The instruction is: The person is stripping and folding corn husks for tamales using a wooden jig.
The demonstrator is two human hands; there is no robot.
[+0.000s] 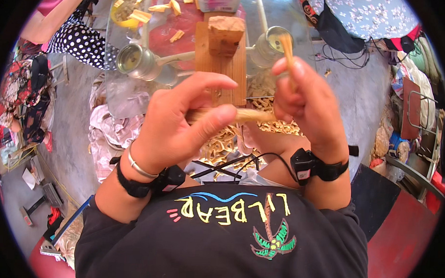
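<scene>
My left hand (182, 119) holds a bundle of long tan strands (254, 114) crosswise in front of my chest. Its thumb lies over the bundle, with the index finger raised apart. The bundle's far end reaches the lower fingers of my right hand (304, 97); whether they touch it is unclear. Between thumb and index finger, my right hand grips a thin tuft of yellowish strands (286, 47). The tuft's tip overlaps the mouth of a metal can (264, 48). Just beyond my hands, a wooden block (225, 40) stands on a wooden board (230, 84).
A glass tabletop (122, 98) carries another can (135, 60), several short yellowish pieces (159, 8) and a labelled white container (219, 1). Looped tan pieces (218, 146) are heaped below. Another person's arm (52, 19) shows at upper left. A black cable (273, 154) runs near my right wrist.
</scene>
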